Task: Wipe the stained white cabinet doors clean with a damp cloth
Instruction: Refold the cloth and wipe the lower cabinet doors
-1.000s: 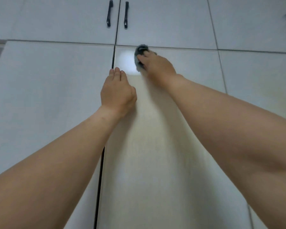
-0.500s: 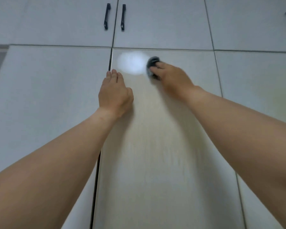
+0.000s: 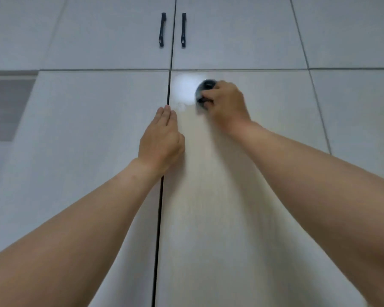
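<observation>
Dark grey cloth (image 3: 204, 92) sat bunched in the right hand (image 3: 226, 103), fingers curled round it, pressed to the upper part of the white cabinet door (image 3: 220, 218) at about one o'clock from the left hand (image 3: 162, 138). That left hand lay flat with fingers straight and together, bracing the door's edge by the dark seam (image 3: 162, 196). Wiping seemed under way near a bright glare patch (image 3: 184, 89). Next, the cloth likely needed firm strokes down toward six o'clock.
</observation>
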